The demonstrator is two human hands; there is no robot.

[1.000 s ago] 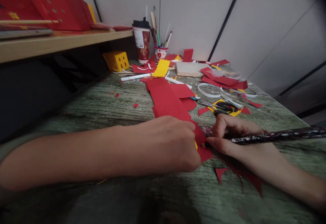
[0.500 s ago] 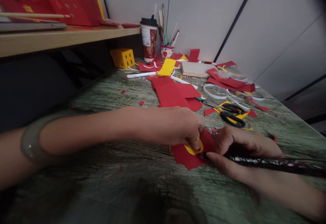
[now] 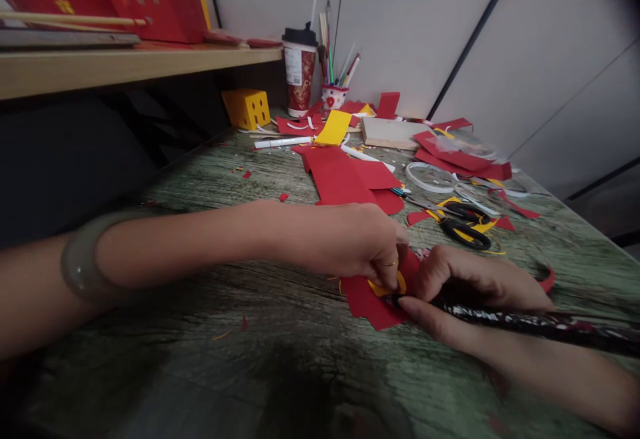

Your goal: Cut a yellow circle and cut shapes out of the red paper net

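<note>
My left hand (image 3: 350,239) reaches in from the left, its fingers bent down onto a small yellow paper piece (image 3: 379,288) that lies on a red paper piece (image 3: 361,300). My right hand (image 3: 465,286) is closed around a long dark pen-like tool (image 3: 520,321) with a glossy, mottled shaft. The tool's tip touches or nearly touches the yellow piece's near edge, close to my left fingertips. Part of the yellow piece is hidden under those fingers.
Black-handled scissors (image 3: 467,226) lie beyond my right hand. Red paper sheets (image 3: 340,176), a white marker (image 3: 283,142), a wooden block (image 3: 390,134) and a yellow box (image 3: 247,108) sit farther back. A paper cup (image 3: 300,72) stands near the shelf (image 3: 150,66).
The view has shifted slightly, so the things on the table appear farther right. The dark tool's tip has moved left along the yellow piece's edge, and my left fingers cover more of that piece.
</note>
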